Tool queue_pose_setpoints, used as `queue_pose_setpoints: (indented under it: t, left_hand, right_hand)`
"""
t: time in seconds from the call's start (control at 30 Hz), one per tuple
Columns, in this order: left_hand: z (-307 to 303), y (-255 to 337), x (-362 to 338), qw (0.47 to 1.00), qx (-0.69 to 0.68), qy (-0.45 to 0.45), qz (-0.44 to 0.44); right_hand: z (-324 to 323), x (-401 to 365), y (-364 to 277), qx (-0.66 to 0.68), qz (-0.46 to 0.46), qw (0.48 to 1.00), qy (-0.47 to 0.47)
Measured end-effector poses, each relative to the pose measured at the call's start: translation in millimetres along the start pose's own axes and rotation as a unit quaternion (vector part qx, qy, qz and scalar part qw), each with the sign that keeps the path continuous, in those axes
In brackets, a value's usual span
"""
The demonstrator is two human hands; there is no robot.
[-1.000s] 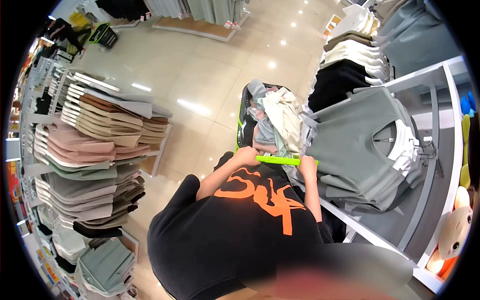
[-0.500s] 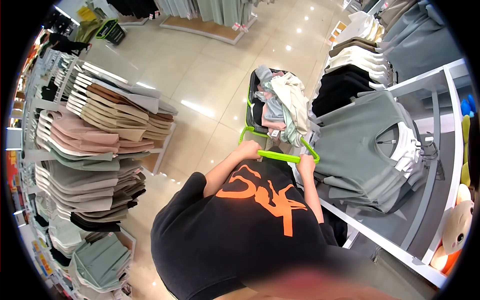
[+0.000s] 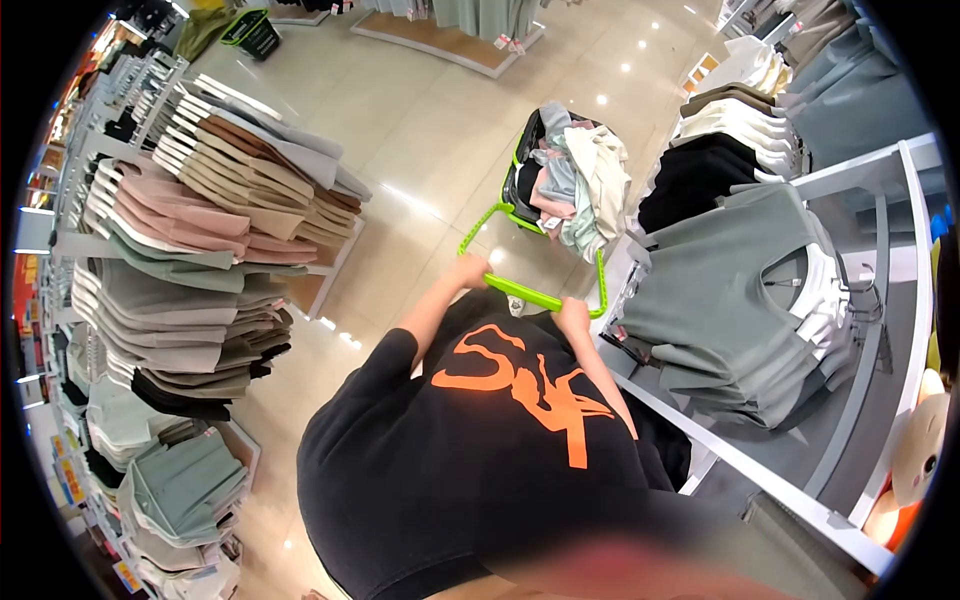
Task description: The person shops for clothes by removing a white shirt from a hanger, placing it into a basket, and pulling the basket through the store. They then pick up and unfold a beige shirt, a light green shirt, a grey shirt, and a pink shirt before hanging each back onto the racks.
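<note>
My left hand [image 3: 469, 270] is wrapped around the left end of a bright green handle [image 3: 524, 293]. At the handle's other end, my right hand [image 3: 572, 317] has its fingers closed on the bar. The handle's green side arms lead forward to a black and green shopping basket [image 3: 512, 190] on the floor. Heaped inside it are clothes: a cream garment [image 3: 598, 165] on top, with grey-blue, pink and pale green pieces [image 3: 556, 190] beside it. The lower part of the basket is hidden by the clothes.
On the left, a rack holds hanging shirts [image 3: 200, 220] in several colours. To the right, a white-framed rack carries grey tops [image 3: 725, 285] and black garments [image 3: 697, 175] close to the basket. Glossy tiled floor [image 3: 400, 175] lies between them. Another basket [image 3: 252, 35] stands far left.
The basket has moved forward and slightly right, away from my body. Both hands and the handle have shifted left, and the handle now slants more.
</note>
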State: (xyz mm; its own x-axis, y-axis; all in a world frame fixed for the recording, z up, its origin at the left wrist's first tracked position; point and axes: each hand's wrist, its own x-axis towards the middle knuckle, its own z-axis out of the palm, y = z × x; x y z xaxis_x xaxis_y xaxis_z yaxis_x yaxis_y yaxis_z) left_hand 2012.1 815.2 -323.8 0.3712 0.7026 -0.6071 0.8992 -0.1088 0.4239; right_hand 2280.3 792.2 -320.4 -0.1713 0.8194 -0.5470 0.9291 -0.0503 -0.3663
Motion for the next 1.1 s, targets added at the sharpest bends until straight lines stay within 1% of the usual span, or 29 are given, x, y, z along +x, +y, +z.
queue_pose_setpoints:
  t: [0.07,0.17,0.27,0.33,0.43,0.5,0.6,0.63,0.7,0.73,0.77,0.87,0.9,1.0,1.1]
  left_hand:
    - [4.4,-20.3,-14.8,1.0,0.014,-0.01,-0.013]
    - [-5.4,-29.8,-46.5,0.999,0.032,-0.012,-0.02]
    - [3.0,-42.2,-88.4,0.998,0.04,-0.012,-0.038]
    - [10.6,-42.9,-109.0,0.997,0.053,0.009,-0.058]
    - [12.5,-42.9,-151.8,0.996,0.062,0.004,-0.071]
    - [23.2,-58.7,-189.8,0.997,0.061,0.005,-0.052]
    - [42.0,-51.9,-232.7,0.996,0.079,0.01,-0.048]
    - [48.1,-48.6,-244.9,0.995,0.084,0.016,-0.045]
    - [59.5,-38.8,-263.9,0.994,0.095,0.024,-0.04]
    - [63.9,-50.3,-282.6,0.995,0.093,0.024,-0.027]
    - [68.1,-44.3,-291.9,0.994,0.102,0.024,-0.025]
    - [77.2,-25.3,-322.4,0.995,0.092,-0.006,-0.049]
    - [82.7,-24.9,-329.4,0.994,0.093,-0.013,-0.048]
    - [95.7,-39.1,-351.2,0.994,0.099,-0.024,-0.038]
    - [101.5,-25.2,-372.0,0.994,0.106,-0.036,-0.013]
  right_hand:
    - [-4.0,-17.0,-25.7,0.024,-0.049,0.998,-0.036]
    - [1.4,-38.9,-52.2,0.053,-0.084,0.994,-0.055]
    - [44.4,-63.8,-61.8,0.086,-0.103,0.987,-0.089]
    - [48.7,-84.7,-71.5,0.105,-0.115,0.985,-0.072]
    - [63.8,-122.2,-95.8,0.115,-0.129,0.983,-0.064]
    - [75.6,-154.7,-122.6,0.107,-0.139,0.982,-0.069]
    - [77.0,-200.8,-131.4,0.048,-0.154,0.985,-0.065]
    - [89.1,-208.4,-130.6,-0.032,-0.165,0.984,-0.058]
    - [110.8,-223.7,-127.2,-0.088,-0.141,0.985,-0.05]
    - [113.9,-239.0,-150.3,-0.125,-0.118,0.984,-0.05]
    - [111.2,-250.1,-151.4,-0.17,-0.123,0.977,-0.04]
    - [106.3,-271.3,-143.0,-0.16,-0.229,0.957,-0.072]
    - [108.9,-273.9,-142.3,-0.096,-0.231,0.961,-0.116]
    - [116.7,-295.2,-152.3,0.052,-0.188,0.97,-0.143]
    - [119.7,-316.3,-143.5,0.049,-0.22,0.965,-0.138]
